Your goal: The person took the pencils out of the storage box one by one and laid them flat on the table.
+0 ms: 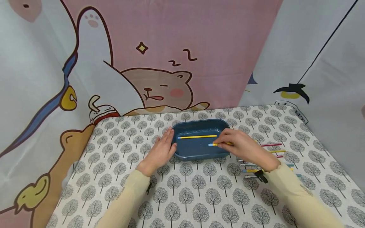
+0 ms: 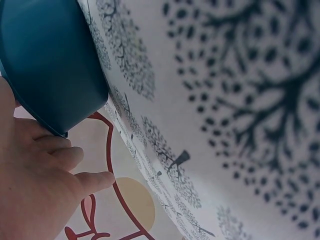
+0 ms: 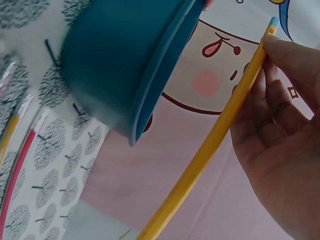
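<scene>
A dark blue rectangular tray (image 1: 194, 157) with rounded corners stands on the tree-print cloth. Inside it lies a yellow pencil (image 1: 196, 136) with a pale blue end. My right hand (image 1: 238, 142) pinches a second yellow pencil (image 3: 220, 125) between thumb and fingers, its blue tip over the tray's right part. Along the tray's left rim, my left hand (image 1: 163, 148) rests with its fingers fairly straight; in the left wrist view the fingers touch the tray's wall (image 2: 55, 65). Under and beside my right forearm, several pencils (image 1: 275, 151) lie spread on the cloth.
The loose pencils, such as a red one (image 3: 19, 170), lie to the right of the tray, partly hidden by my right arm. A cartoon-print curtain (image 1: 222, 57) hangs behind the table and along both sides. The patterned tablecloth (image 1: 185, 196) reaches toward me.
</scene>
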Demonstrator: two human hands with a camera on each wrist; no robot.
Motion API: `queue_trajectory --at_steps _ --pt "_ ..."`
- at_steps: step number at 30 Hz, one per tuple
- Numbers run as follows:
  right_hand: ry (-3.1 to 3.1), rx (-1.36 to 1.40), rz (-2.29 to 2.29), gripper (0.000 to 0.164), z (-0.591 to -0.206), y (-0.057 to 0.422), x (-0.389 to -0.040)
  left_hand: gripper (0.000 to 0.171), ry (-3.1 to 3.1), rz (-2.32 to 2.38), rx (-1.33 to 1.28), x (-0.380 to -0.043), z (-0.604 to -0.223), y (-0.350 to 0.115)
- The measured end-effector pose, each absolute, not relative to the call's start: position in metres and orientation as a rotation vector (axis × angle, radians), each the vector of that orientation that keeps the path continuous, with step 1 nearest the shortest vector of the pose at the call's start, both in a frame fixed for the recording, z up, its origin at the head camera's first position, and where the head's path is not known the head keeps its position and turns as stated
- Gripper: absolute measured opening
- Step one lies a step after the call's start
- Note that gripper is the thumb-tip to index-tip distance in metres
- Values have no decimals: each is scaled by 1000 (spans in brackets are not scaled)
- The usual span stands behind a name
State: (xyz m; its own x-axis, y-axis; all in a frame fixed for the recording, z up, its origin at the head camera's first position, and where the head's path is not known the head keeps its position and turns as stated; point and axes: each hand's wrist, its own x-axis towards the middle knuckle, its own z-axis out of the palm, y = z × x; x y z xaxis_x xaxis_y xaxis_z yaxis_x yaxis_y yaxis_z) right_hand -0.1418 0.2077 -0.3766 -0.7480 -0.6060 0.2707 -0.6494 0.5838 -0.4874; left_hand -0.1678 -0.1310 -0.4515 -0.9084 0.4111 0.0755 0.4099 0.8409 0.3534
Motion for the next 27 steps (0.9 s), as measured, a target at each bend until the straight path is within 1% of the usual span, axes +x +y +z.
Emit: queue_trajectory --at_steps 9,20,27 --pt "-2712 1054 794 22 -383 227 -125 64 3000 591 648 -166 -451 -131" --pt "-2655 1040 896 29 -390 253 -106 63 3012 608 661 -166 -451 -130" --pt "-2693 949 979 27 -396 270 -95 63 3016 610 668 -165 -451 -130"
